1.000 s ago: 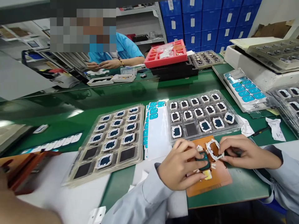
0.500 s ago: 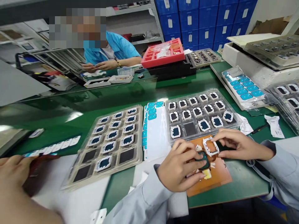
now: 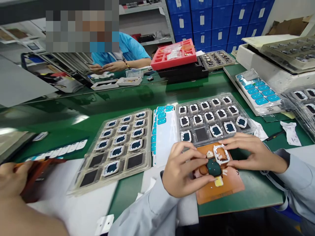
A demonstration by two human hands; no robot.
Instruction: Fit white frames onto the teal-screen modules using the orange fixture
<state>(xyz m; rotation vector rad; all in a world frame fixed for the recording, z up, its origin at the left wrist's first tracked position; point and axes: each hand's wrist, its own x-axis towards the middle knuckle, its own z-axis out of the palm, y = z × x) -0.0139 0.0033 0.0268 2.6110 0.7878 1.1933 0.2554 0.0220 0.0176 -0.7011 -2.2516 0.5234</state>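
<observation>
My left hand [image 3: 182, 171] pinches a dark teal pad [image 3: 213, 167] that lies on an orange fixture block [image 3: 224, 187] at the table's near edge. My right hand [image 3: 248, 152] holds a white plastic frame [image 3: 221, 154] by its right side, tilted just above and right of the teal pad. Beyond the block stands a clear tray [image 3: 213, 118] of white frames with one bare pocket in its near row. A second clear tray [image 3: 115, 146] with filled frames lies to the left.
A white sheet of blue stickers [image 3: 163, 136] lies between the two trays. Another person's hand [image 3: 13, 178] holds a reddish object at the lower left. A co-worker in blue sits across the green table. Red and black trays [image 3: 177, 57] stand at the back; more trays and sticker sheets fill the right.
My right hand has brought the white frame left and down, close over the teal pad. My left fingers have opened off the pad's top, showing more of it.
</observation>
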